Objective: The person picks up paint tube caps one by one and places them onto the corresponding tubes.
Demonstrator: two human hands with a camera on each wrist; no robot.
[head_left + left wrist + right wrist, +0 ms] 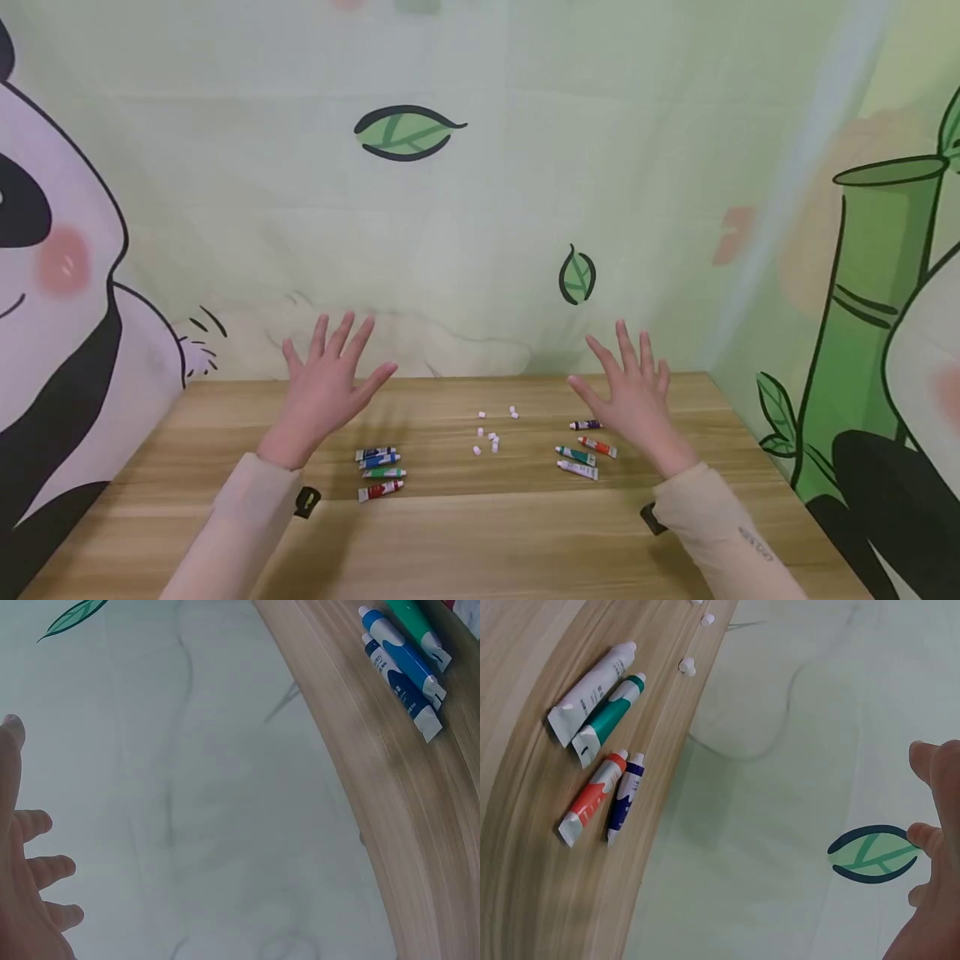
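Both hands are raised over the table with fingers spread, holding nothing. The left hand is above and behind a column of paint tubes: a dark blue tube, a blue tube, a green tube and a red tube. The right hand hovers by a second group, partly covering the purple paint tube. With it lie an orange-red tube, a teal tube and a white tube. Between the two groups several small white caps are scattered.
The wooden table ends at a backdrop cloth printed with leaves, pandas and bamboo. A black wrist strap piece shows at the left sleeve, another black piece at the right sleeve.
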